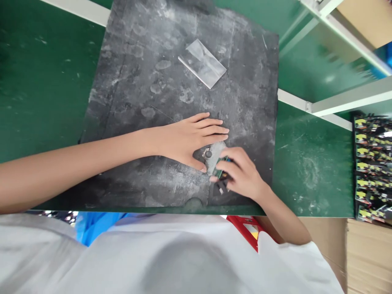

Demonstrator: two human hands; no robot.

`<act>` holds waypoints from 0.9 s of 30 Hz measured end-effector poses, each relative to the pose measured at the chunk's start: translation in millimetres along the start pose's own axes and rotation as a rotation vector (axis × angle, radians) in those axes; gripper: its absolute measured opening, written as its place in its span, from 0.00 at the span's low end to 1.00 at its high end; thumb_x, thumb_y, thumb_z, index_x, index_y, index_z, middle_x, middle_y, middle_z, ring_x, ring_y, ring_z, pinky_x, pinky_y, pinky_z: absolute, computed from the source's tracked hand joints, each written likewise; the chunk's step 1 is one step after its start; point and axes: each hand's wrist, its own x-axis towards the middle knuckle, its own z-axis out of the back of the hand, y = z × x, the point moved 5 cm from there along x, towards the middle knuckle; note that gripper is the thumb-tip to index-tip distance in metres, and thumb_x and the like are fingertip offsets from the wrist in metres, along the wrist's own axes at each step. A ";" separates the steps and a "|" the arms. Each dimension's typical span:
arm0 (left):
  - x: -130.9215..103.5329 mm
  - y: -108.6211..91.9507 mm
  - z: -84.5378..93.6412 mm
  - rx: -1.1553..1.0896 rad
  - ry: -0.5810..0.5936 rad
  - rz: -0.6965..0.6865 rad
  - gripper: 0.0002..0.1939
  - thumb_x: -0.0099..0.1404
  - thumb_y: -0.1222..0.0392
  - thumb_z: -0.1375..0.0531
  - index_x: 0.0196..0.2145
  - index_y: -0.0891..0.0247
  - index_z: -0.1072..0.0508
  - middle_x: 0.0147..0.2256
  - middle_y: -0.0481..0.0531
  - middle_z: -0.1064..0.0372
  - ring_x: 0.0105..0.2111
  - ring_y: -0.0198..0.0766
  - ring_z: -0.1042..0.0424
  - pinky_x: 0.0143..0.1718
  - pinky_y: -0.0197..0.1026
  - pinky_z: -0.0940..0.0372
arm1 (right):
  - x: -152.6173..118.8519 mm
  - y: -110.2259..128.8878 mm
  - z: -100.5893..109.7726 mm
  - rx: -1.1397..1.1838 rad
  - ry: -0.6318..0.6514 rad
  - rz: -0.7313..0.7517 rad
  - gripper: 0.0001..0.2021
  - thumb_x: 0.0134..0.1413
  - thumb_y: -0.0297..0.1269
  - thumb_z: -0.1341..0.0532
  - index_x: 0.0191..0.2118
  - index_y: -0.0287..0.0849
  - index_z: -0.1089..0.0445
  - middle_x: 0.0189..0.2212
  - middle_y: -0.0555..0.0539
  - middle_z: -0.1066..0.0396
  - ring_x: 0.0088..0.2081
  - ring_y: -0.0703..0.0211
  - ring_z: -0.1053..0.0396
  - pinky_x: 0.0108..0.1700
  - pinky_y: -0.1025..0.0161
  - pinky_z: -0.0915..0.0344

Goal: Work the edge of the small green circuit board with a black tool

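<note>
My left hand (pixel 196 139) lies with its fingers spread on the dark mat (pixel 131 98), thumb beside a small grey plate (pixel 214 157) with a dark round part near its left edge. My right hand (pixel 240 171) is curled round a small green circuit board (pixel 219 166) with black parts, at the right side of that plate. A black connector-like piece (pixel 222 186) shows under its fingers, slightly blurred. Farther up the mat lies a flat, clear plastic-like sheet or bag (pixel 203 63), touched by neither hand.
A white metal frame (pixel 346 100) crosses the green table (pixel 309 163) at the right. Beyond it, a rack of several boards with yellow parts (pixel 370 167) stands at the right edge. Something red (pixel 245 228) shows below the table's front edge.
</note>
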 end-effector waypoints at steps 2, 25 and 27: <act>0.2 0.2 0.1 -0.002 0.001 0.002 0.45 0.60 0.36 0.40 0.67 0.64 0.44 0.67 0.58 0.50 0.69 0.51 0.56 0.69 0.53 0.68 | -0.3 -1.1 1.5 0.010 -0.024 -0.032 0.06 0.60 0.36 0.37 0.37 0.42 0.33 0.38 0.42 0.34 0.42 0.53 0.34 0.43 0.55 0.30; -0.1 0.1 0.0 0.005 0.024 0.015 0.44 0.61 0.38 0.40 0.67 0.65 0.44 0.68 0.58 0.52 0.69 0.49 0.58 0.69 0.52 0.69 | -2.5 9.4 -7.2 0.009 0.109 0.090 0.05 0.63 0.38 0.40 0.36 0.43 0.31 0.40 0.42 0.33 0.45 0.52 0.34 0.42 0.58 0.30; -0.1 0.0 0.3 -0.003 0.011 0.007 0.45 0.60 0.37 0.39 0.67 0.65 0.44 0.67 0.58 0.50 0.69 0.50 0.57 0.69 0.53 0.69 | -1.8 4.1 -3.1 -0.017 0.023 0.013 0.06 0.62 0.39 0.39 0.36 0.43 0.32 0.39 0.42 0.33 0.43 0.53 0.34 0.42 0.58 0.30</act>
